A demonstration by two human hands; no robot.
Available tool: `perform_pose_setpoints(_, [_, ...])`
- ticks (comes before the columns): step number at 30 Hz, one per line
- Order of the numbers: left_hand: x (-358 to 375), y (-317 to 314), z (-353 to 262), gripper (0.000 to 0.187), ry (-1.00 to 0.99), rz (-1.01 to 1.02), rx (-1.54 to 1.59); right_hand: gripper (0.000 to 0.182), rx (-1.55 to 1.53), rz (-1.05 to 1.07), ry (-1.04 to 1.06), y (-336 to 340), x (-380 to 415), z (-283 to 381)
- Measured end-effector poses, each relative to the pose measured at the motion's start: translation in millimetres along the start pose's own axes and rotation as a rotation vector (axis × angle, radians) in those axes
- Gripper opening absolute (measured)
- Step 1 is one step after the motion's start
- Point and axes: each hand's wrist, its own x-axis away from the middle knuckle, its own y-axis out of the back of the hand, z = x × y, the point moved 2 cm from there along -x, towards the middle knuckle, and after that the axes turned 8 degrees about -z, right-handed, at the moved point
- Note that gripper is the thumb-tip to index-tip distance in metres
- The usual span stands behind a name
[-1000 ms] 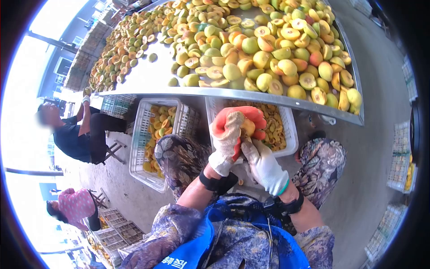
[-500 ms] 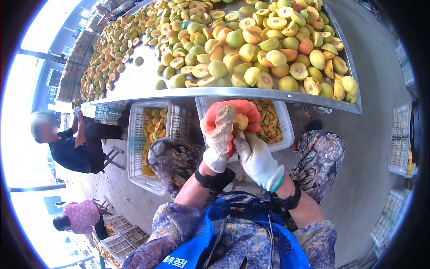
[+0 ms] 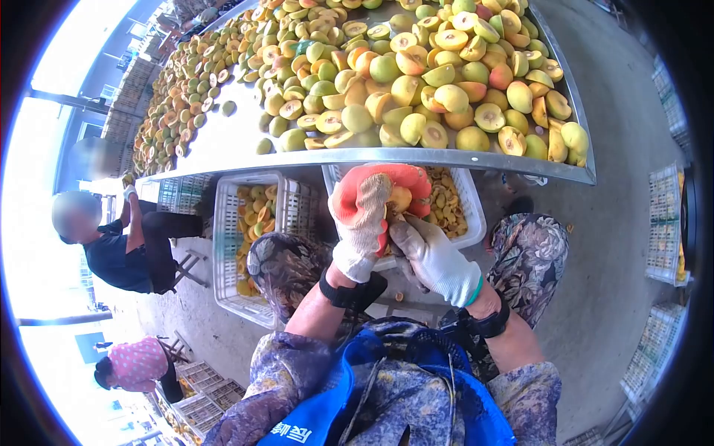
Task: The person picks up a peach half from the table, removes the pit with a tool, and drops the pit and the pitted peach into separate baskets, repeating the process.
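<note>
My left hand (image 3: 368, 215), in a white glove with an orange-red coated palm, is wrapped round a yellow-orange fruit piece (image 3: 399, 199) in front of the table edge. My right hand (image 3: 431, 253), in a white glove with grey-stained fingertips, is against the fruit's lower side. Its fingers are closed round something small that I cannot make out. Below and behind both hands stands a white crate (image 3: 476, 223) of cut fruit pieces (image 3: 444, 201).
A metal-edged table (image 3: 372, 155) bears many halved fruits (image 3: 357, 118). Another white crate (image 3: 223, 245) with fruit stands to the left. Two people (image 3: 119, 256) (image 3: 141, 364) sit at the far left. Stacked crates (image 3: 664, 223) line the right side.
My right hand has shifted slightly right and down at the wrist, its fingers still near the fruit. My left hand still holds the fruit. The whole view has shifted slightly.
</note>
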Motion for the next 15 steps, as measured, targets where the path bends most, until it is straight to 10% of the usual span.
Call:
perform_pose_setpoints(4, [2.4, -2.2, -7.5, 0.046, 0.085, 0.11, 0.006, 0.056, -0.234, 0.227, -0.348, 14.8, 18.3, 32.1])
perform_pose_setpoints(15, [-5.2, -9.5, -19.8, 0.042, 0.032, 0.077, -0.038, 0.064, 0.026, 0.005, -0.221, -2.5, 25.6, 50.8])
